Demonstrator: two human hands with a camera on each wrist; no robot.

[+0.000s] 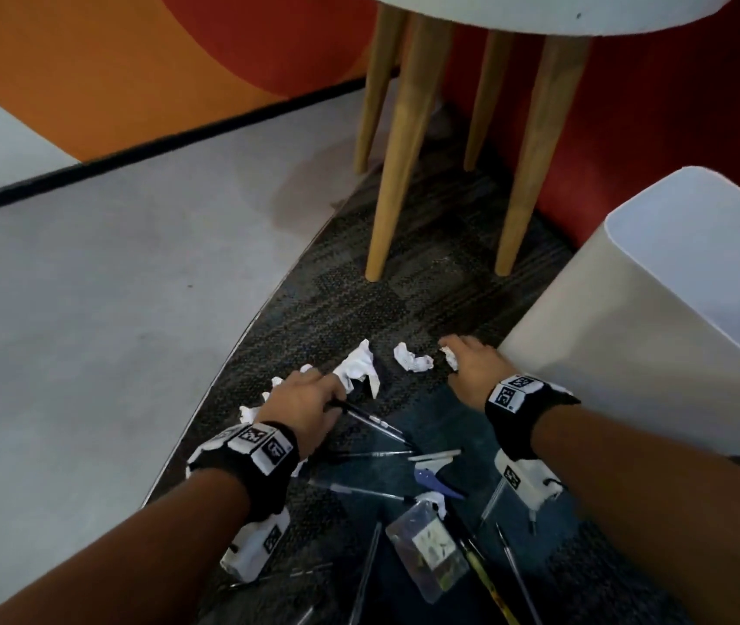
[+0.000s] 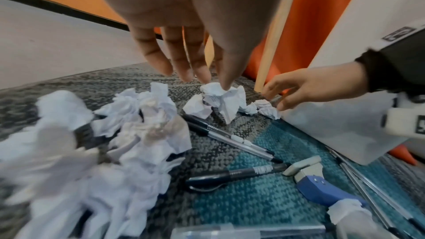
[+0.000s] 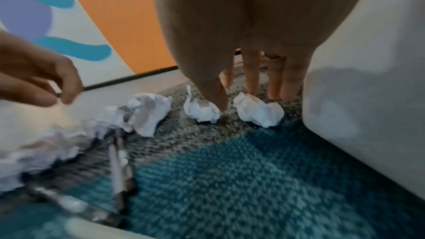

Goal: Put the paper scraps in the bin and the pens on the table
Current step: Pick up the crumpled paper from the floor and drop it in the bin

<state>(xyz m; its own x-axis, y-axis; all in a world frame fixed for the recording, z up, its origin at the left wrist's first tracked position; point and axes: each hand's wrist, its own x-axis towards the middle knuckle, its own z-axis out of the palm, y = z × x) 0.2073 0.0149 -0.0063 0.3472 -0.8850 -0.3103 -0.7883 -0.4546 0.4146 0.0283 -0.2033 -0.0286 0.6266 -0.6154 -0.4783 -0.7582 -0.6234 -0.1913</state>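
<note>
Several crumpled white paper scraps (image 1: pixel 359 367) and several pens (image 1: pixel 372 419) lie on the dark carpet. My left hand (image 1: pixel 314 390) hovers over the scraps (image 2: pixel 138 124) with relaxed fingers, its thumb tip touching one scrap (image 2: pixel 220 95); two pens (image 2: pixel 232 137) lie just below it. My right hand (image 1: pixel 458 354) reaches down beside the white bin (image 1: pixel 629 331) with straight fingers. Its thumb touches one scrap (image 3: pixel 202 110) and its fingers stand behind another (image 3: pixel 257 112). Neither hand holds anything. The white table top (image 1: pixel 539 11) is above, at the back.
Wooden table legs (image 1: pixel 399 151) stand on the carpet just beyond the scraps. A blue and white tool (image 1: pixel 431 478) and a clear plastic card holder (image 1: pixel 426 543) lie among the pens near me. Grey floor (image 1: pixel 111 286) stretches to the left, up to an orange wall.
</note>
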